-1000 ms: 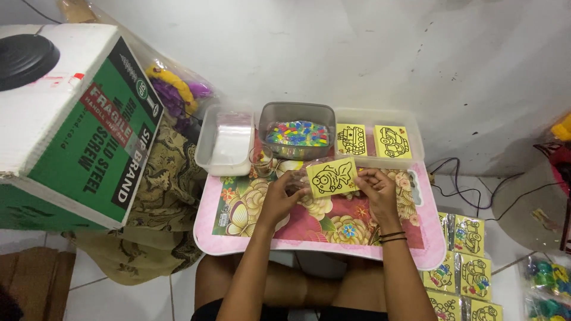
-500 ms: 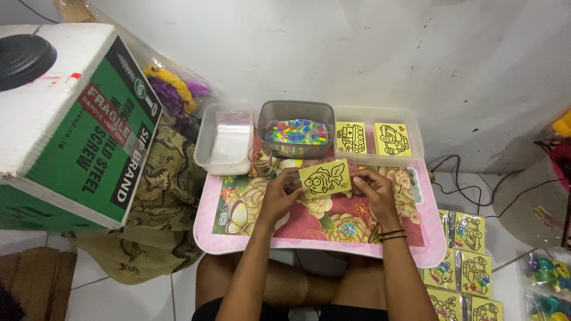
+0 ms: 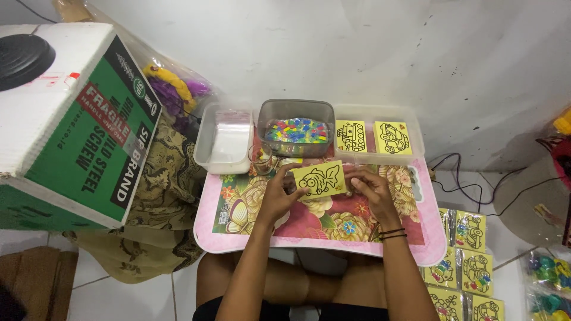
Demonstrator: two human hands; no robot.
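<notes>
Head view: a seated person's 2 bare hands hold 1 yellow card above a small floral lap table (image 3: 235, 229).
Left hand (image 3: 275, 199): fingers closed on the left edge of the yellow card (image 3: 319, 179), thumb on its face.
Right hand (image 3: 372, 189): fingers curled at the card's right edge, pinching it (2 dark bands sit on that wrist).
Yellow card: carries a black outline drawing of a fish, tilted slightly, held over the table's middle, just in front of the containers.
Grey tub (image 3: 295, 113): at 12 o'clock from the card, filled with many small multicoloured pieces.
Clear tray, right (image 3: 416, 134): at 1 o'clock, holding 2 more yellow outline cards (image 3: 373, 137) lying flat side by side.
Clear tray, left (image 3: 205, 139): at 10 o'clock, holding a stack of clear plastic sleeves.
Small glass cup (image 3: 260, 159): at 10 o'clock, between the left tray and the grey tub, just beside the left hand; its contents cannot be told.
Packed cards (image 3: 464, 261): at 4 o'clock on the floor, several yellow cards in sleeves.
Cardboard box (image 3: 77, 128): at 9 o'clock, green and white, well apart from the hands, resting on patterned cloth.
Cables (image 3: 476, 178): at 3 o'clock, on the floor by the wall.
</notes>
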